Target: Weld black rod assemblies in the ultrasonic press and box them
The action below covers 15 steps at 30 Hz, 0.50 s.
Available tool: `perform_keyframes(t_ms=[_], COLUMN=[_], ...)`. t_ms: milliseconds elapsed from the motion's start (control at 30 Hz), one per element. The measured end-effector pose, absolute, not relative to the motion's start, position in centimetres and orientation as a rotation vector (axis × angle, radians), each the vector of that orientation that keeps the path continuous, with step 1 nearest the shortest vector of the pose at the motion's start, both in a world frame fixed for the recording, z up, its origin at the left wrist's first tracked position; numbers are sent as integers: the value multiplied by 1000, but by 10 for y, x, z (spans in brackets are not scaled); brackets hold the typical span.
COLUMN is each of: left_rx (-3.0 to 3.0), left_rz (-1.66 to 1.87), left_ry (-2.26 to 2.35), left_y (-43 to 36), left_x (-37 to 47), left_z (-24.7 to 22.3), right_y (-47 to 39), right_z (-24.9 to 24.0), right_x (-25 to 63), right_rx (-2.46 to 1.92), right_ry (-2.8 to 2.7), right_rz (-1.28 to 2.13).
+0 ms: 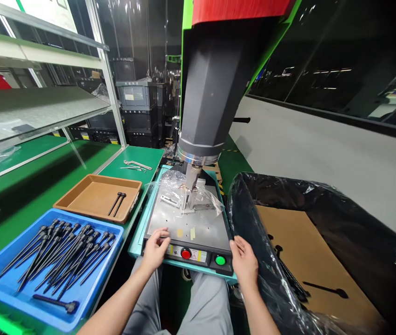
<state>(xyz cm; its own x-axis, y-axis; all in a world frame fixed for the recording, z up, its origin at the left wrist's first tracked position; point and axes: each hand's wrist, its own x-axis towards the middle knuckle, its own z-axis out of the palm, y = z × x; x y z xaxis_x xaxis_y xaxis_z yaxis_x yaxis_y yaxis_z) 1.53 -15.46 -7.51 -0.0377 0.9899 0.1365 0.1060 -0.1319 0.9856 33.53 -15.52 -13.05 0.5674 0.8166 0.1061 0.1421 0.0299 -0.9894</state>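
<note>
- Left hand [156,247]: at the front edge of the metal plate [163,223], left of the red button [186,253]. The fingers are loosely bent, with a moderate gap to the thumb; no object shows in the grasp.
- Right hand [245,260]: at the front right corner of the machine base, beside the green button [220,260]. The fingers are curled close together; whether they press or grip anything cannot be told.
- Machine head [207,88]: dark and faceted, above the plate, tapering to a metal tip [193,176] near the plate's rear edge.
- Fixture [172,201]: metal pieces on the rear half of the plate, below the tip. Clear film [214,197] lies crumpled around them, and part of the fixture is hard to make out.
- Tape patches [193,233]: two yellowish pieces near the plate's front edge.
- Blue tray [3,291]: at the near right corner of the green tabletop [149,156], holding many black rods [69,256] with thick heads; one lies apart along the tray's front edge.
- Brown tray [89,193]: just behind the blue tray, with two more rods side by side near its right edge.
- Wrench [137,164]: beside thin tools, toward the tabletop's far right corner.
- Lined box [243,204]: right of the machine, draped in black plastic; several rods cluster along its left wall, and one lies apart on the cardboard [323,260].
</note>
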Motion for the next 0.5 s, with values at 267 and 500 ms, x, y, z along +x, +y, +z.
perform_keyframes(t_ms=[267,500], left_rx=[931,721], left_rz=[1182,1366], left_ry=[801,746], left_y=[-110,-97], left_x=[53,49], left_z=[-47,-34], right_y=[-69,-70], right_z=[-75,-66], right_x=[286,278], right_rx=[-1348,-1266], right_ry=[-757,-720], right_rz=[1042,1188])
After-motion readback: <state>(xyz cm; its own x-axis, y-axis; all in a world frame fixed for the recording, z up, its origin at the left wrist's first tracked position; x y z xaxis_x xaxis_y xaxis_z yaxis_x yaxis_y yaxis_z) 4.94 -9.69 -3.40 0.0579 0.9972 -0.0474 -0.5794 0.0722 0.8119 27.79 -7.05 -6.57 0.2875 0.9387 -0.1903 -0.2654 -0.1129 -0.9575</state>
